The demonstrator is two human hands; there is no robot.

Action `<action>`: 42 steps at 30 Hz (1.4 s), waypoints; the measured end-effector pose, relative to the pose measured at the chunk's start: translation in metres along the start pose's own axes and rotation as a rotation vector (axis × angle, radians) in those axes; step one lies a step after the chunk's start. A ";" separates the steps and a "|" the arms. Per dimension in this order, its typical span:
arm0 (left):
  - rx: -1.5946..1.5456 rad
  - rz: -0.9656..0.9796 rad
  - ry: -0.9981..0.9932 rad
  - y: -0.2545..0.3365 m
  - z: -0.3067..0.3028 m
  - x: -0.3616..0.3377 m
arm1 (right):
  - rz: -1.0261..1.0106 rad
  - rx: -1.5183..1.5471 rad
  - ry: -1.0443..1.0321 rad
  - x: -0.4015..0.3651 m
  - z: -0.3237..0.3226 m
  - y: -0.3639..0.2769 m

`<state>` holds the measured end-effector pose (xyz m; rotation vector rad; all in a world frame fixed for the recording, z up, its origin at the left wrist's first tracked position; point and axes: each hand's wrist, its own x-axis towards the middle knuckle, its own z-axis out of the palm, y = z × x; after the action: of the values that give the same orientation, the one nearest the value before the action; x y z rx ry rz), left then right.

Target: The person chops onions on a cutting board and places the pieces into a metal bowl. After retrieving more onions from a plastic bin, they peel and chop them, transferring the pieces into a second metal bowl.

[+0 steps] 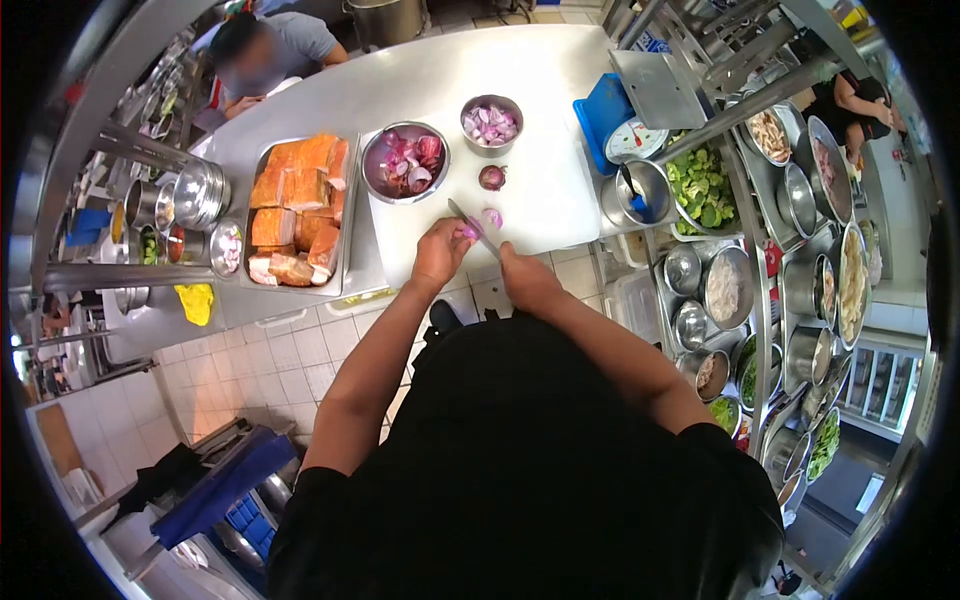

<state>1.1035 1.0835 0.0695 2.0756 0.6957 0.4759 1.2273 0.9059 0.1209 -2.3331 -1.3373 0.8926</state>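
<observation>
My right hand (530, 281) is wrapped round the handle of a knife (476, 229), whose blade points up and left over the white cutting board (555, 205). Close against the blade, the fingers of my left hand (439, 251) are pressed on a piece of red onion (466, 231). Another cut onion piece (492, 217) lies just right of the blade. Beyond it sits a whole red onion (492, 177). A metal bowl (371, 178) with onion skins and pieces stands at the board's left, and a smaller bowl (468, 140) of chopped onion at the back.
A metal tray (345, 235) of browned meat blocks stands left of the board. To the right are a dial scale (637, 141), a pot (655, 180), broccoli (700, 180) and shelves with several food bowls. A person (300, 40) sits across the table.
</observation>
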 end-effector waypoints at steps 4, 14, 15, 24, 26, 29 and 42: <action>0.031 -0.088 -0.030 0.014 -0.001 -0.003 | 0.072 0.078 0.081 -0.026 -0.034 -0.016; 0.308 -0.100 -0.096 0.019 0.010 0.020 | 0.080 0.211 0.336 -0.070 -0.032 0.050; 0.273 -0.132 -0.116 0.024 0.005 0.020 | 0.055 0.253 0.366 -0.075 -0.029 0.055; 0.076 0.039 0.105 0.091 -0.032 0.070 | 0.141 0.419 0.414 -0.095 -0.021 0.087; 0.181 0.151 0.083 0.096 -0.036 0.112 | 0.147 0.384 0.386 -0.095 -0.025 0.088; 0.268 0.163 0.071 0.103 -0.041 0.155 | 0.159 0.380 0.393 -0.096 -0.033 0.084; 0.292 0.150 -0.227 0.045 0.005 0.048 | 0.237 0.444 0.395 -0.119 -0.020 0.111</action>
<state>1.1575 1.0896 0.1080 2.4218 0.5001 0.2245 1.2699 0.7469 0.1196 -2.1823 -0.6400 0.6568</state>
